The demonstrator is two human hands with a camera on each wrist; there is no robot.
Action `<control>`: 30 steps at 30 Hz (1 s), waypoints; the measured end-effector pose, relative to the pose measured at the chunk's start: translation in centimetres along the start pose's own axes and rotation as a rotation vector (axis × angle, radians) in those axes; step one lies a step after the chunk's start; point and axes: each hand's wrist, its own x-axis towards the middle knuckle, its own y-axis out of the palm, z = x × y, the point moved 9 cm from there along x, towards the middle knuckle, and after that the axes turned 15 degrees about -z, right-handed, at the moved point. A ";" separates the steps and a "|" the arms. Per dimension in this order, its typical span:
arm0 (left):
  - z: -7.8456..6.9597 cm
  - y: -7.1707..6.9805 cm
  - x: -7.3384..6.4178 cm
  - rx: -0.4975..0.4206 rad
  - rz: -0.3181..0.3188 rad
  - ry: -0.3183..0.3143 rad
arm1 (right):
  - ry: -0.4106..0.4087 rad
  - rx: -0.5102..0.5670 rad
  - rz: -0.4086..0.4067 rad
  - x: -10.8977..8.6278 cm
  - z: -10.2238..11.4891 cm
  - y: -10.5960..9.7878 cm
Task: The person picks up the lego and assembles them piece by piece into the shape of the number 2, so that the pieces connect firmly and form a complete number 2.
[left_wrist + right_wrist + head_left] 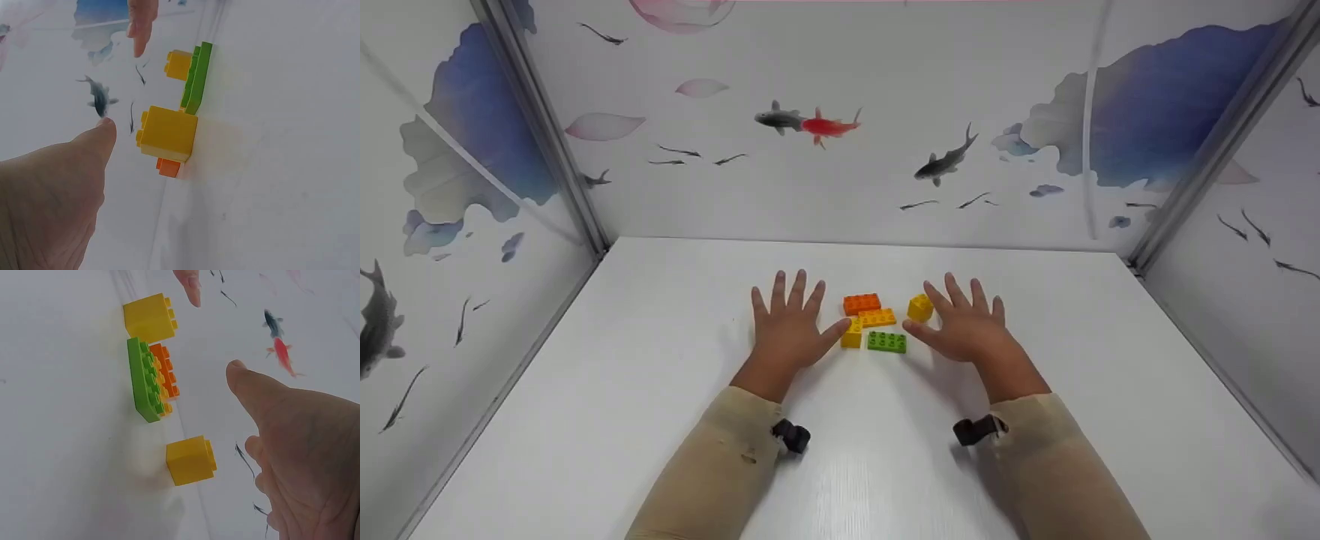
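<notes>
Several toy building bricks lie grouped between the two hands. An orange brick (862, 304) is at the back, with a flat yellow-orange brick (877, 318) just in front of it. Nearest the left hand sits a yellow brick (852, 334), and a green brick (887, 342) lies to its right. Another yellow brick (919, 307) stands by the right hand. My left hand (789, 330) has its fingers spread, its thumb above the near yellow brick (167, 134), apart from it in the left wrist view. My right hand (964, 324) is likewise spread and holds nothing.
The bricks lie on a white table (855, 480). White panels printed with fish and leaves (840, 195) rise at the back and both sides, with metal posts (544, 127) in the corners. Dark straps with small black devices (793, 436) sit on both wrists.
</notes>
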 end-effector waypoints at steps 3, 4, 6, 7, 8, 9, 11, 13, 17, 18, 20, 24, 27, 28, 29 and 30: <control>-0.3 -0.1 -0.1 -0.006 0.003 0.001 | -0.010 -0.006 -0.006 -0.2 0.6 0.0; -0.4 -0.1 -0.2 -0.010 0.003 0.002 | -0.014 -0.008 -0.009 -0.2 0.8 0.1; -0.7 0.0 -0.2 -0.020 0.001 0.006 | -0.023 -0.007 -0.013 -0.4 1.3 0.1; -0.8 0.1 -0.2 -0.026 0.002 0.010 | -0.027 -0.002 -0.015 -0.4 1.5 0.1; -0.9 0.2 -0.1 -0.031 0.003 0.015 | -0.032 0.000 -0.016 -0.5 1.7 0.1; -1.0 0.3 -0.1 -0.037 0.004 0.022 | -0.038 0.003 -0.015 -0.5 1.9 0.1; -1.3 0.6 -0.1 -0.045 0.008 0.035 | -0.048 0.007 -0.013 -0.7 2.3 0.1; -1.5 0.9 0.0 -0.057 0.011 0.046 | -0.056 0.008 -0.014 -0.7 2.5 0.1; -1.7 1.0 0.1 -0.115 0.026 0.045 | -0.076 0.025 -0.030 -0.6 2.7 0.0; -1.8 1.0 0.1 -0.136 0.033 0.043 | -0.083 0.033 -0.038 -0.6 2.8 0.0; -1.8 1.0 0.1 -0.167 0.047 0.036 | -0.099 0.050 -0.048 -0.4 2.9 0.0; -1.7 1.3 0.2 -0.201 0.072 0.029 | -0.128 0.075 -0.063 -0.3 3.1 0.0; -1.8 1.6 0.4 -0.197 0.072 0.038 | -0.144 0.085 -0.072 -0.2 3.5 -0.2; -1.8 1.7 0.5 -0.196 0.069 0.042 | -0.149 0.085 -0.075 -0.2 3.6 -0.2; -1.8 1.8 0.6 -0.197 0.065 0.048 | -0.152 0.086 -0.076 -0.2 3.6 -0.2; -1.9 1.8 0.7 -0.198 0.061 0.053 | -0.155 0.089 -0.078 -0.2 3.7 -0.3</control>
